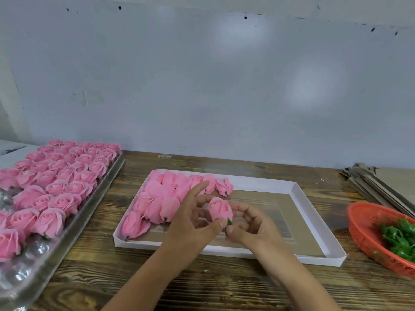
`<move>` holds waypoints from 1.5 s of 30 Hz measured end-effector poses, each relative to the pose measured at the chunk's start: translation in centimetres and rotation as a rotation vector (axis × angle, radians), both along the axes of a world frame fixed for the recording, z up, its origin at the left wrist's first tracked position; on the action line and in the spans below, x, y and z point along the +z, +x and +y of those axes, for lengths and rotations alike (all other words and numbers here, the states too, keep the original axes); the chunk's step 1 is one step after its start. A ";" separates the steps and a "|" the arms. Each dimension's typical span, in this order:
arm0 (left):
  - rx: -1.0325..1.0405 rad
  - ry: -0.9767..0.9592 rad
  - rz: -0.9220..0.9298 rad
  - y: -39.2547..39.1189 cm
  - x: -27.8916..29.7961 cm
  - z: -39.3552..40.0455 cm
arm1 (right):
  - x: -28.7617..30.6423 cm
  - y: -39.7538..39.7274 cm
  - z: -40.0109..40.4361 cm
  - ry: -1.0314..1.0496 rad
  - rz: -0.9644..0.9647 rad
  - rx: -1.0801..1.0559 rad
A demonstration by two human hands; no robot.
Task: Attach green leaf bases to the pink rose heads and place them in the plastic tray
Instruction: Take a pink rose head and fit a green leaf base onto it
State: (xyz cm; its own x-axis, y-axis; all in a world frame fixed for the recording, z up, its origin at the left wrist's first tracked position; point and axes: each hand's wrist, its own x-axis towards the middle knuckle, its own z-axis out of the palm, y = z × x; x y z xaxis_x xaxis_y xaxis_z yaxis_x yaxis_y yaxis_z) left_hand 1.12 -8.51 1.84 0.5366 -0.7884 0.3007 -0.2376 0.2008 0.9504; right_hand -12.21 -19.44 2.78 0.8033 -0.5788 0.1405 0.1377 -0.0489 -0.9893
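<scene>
A pink rose head is held up over the white tray, between both hands. My left hand grips the rose from the left, its index finger sticking out. My right hand pinches a green leaf base at the bottom of the rose. Several pink roses lie on their sides in rows in the tray's left part. More green leaf bases sit in an orange basket at the right.
A clear plastic blister tray packed with several upright pink roses fills the left side of the wooden table. Flat cardboard pieces are stacked at the back right. A pale wall stands behind.
</scene>
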 end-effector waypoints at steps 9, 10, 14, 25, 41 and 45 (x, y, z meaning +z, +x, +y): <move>-0.024 0.023 -0.013 0.2 -0.2 0.1 | 0.1 -0.1 0.1 0.020 0.017 0.068; -0.036 0.022 -0.021 0.2 -0.2 0.1 | 0.1 -0.1 0.0 0.039 0.007 0.067; -0.087 0.013 -0.039 0.2 0.1 0.3 | 0.0 -0.2 -0.2 0.090 -0.020 0.095; -0.080 -0.058 -0.088 -0.2 0.6 0.3 | -0.4 0.2 0.9 -0.333 0.203 0.010; -0.201 0.091 -0.118 0.1 0.1 0.4 | -0.4 0.2 0.8 -0.266 0.003 0.036; -0.181 0.078 -0.088 0.1 0.4 0.5 | -0.1 0.2 0.6 -0.237 0.015 -0.010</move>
State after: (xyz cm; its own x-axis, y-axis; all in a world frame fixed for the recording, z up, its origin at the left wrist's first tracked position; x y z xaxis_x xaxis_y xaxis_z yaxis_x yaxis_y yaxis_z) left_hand 1.26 -7.98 2.23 0.3589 -0.8922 0.2742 -0.2873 0.1740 0.9419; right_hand -12.03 -18.86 2.69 0.8006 -0.5389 0.2618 0.1219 -0.2814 -0.9518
